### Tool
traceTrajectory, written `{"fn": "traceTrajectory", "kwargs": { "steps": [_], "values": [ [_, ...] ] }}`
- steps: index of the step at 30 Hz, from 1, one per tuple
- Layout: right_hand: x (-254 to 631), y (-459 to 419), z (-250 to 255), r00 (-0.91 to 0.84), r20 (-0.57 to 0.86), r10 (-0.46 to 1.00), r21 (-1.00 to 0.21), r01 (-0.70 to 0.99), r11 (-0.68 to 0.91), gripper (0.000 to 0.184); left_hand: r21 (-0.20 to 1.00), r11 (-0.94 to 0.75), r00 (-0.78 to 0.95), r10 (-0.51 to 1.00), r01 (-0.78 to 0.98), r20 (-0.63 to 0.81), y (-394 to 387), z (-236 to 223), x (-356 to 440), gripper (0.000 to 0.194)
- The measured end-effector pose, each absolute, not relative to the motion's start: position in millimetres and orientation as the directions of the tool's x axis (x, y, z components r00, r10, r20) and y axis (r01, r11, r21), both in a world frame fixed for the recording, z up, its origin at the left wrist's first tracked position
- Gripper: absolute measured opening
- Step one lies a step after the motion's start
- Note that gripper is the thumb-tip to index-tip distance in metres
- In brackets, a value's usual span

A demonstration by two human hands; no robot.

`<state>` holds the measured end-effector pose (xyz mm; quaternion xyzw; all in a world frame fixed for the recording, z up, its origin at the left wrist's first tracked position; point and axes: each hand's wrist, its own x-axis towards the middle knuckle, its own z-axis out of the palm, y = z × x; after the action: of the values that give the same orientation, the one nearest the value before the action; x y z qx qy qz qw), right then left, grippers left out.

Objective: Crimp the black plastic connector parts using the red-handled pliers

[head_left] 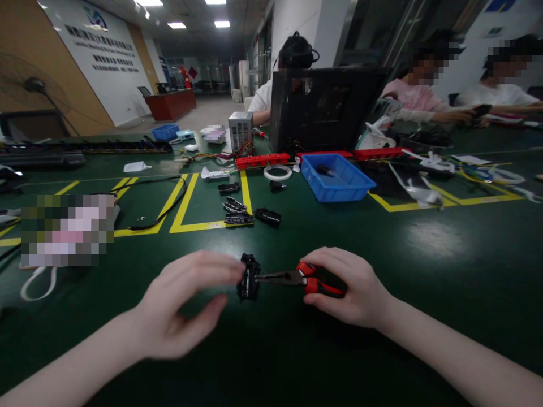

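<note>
My right hand [343, 285] is wrapped round the red and black handles of long-nose pliers [282, 277]. The pliers point left, and their tip meets a small black plastic part [249, 278] above the green table [297, 362]. Whether the jaws grip that part cannot be made out. On the part's other side is my left hand [186, 302], slightly blurred, its thumb and fingers apart. Its fingertips overlap the part's left edge in view; contact is unclear. Beyond the hands lie several similar black parts [238, 219].
A blue bin [337, 181] with a dark item inside stands ahead to the right. Near it are a white ring [278, 172] and red strips [263, 161]. A cable [180, 198] curves at left. A large black case [326, 107] and several people are across the table.
</note>
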<state>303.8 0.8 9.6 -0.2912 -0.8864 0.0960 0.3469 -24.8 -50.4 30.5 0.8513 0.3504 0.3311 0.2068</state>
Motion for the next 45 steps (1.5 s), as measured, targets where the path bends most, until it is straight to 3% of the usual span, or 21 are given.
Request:
{"fn": "traceTrajectory", "kwargs": {
  "steps": [4, 8, 13, 17, 22, 28, 36, 45],
  "values": [
    [302, 0, 12, -0.578, 0.549, 0.604, -0.379, 0.472, 0.796, 0.032, 0.526, -0.635, 0.645, 0.738, 0.565, 0.197, -5, 20, -25, 0.063],
    [299, -1, 14, -0.588, 0.516, 0.623, -0.400, 0.477, 0.782, 0.026, 0.506, -0.662, 0.735, 0.673, 0.553, 0.076, 4, 11, -29, 0.063],
    [298, -1, 12, -0.614, 0.462, 0.641, -0.417, 0.488, 0.767, 0.025, 0.469, -0.699, 0.723, 0.670, 0.539, 0.169, 2, 9, -25, 0.041],
    [297, 0, 9, -0.620, 0.430, 0.656, -0.404, 0.518, 0.754, 0.025, 0.510, -0.653, 0.646, 0.729, 0.560, 0.224, -3, 11, -19, 0.024],
    [297, 0, 7, -0.618, 0.421, 0.664, -0.382, 0.544, 0.748, 0.026, 0.581, -0.619, 0.666, 0.726, 0.528, 0.168, -7, 13, -12, 0.047],
    [296, -1, 6, -0.625, 0.436, 0.648, -0.352, 0.544, 0.761, 0.028, 0.649, -0.592, 0.670, 0.723, 0.478, 0.166, -7, 9, -10, 0.019],
    [296, -4, 7, -0.647, 0.460, 0.609, -0.332, 0.510, 0.793, 0.030, 0.785, -0.528, 0.667, 0.716, 0.325, 0.205, -19, 18, -3, 0.021],
    [297, -7, 11, -0.668, 0.480, 0.569, -0.312, 0.476, 0.822, 0.032, 0.703, -0.678, 0.684, 0.618, 0.214, 0.388, -24, 16, -1, 0.040]
  ]
}}
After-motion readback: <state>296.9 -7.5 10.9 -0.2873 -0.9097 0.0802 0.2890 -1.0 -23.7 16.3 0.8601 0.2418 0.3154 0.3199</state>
